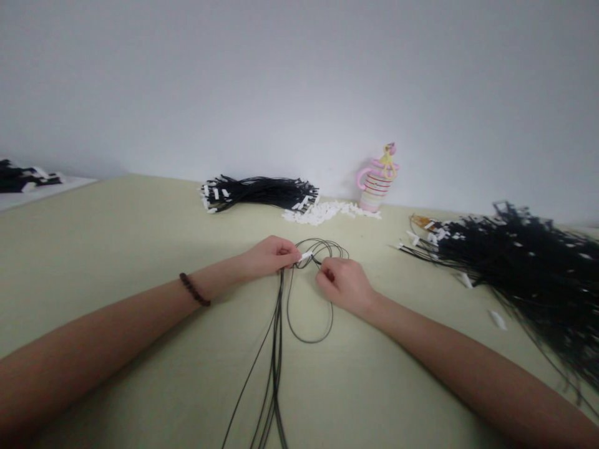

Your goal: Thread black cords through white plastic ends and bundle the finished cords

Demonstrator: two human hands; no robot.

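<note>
My left hand (271,255) is closed in a pinch on a small white connector (306,255) at the end of a thin black cord (290,312). A dark bead bracelet (194,290) sits on that wrist. My right hand (344,284) is closed just to the right, pinching the black cord near the same connector. The cord makes loops (327,249) between and below the hands. Several black cords (276,374) run from my left hand down towards me across the pale green table (116,249).
A bundle of black cords with white ends (257,190) lies at the back by the wall. Beside it are a heap of loose white connectors (318,212) and a pink striped cup (377,184). A big pile of black cords (528,262) fills the right side. More cords (23,176) lie far left.
</note>
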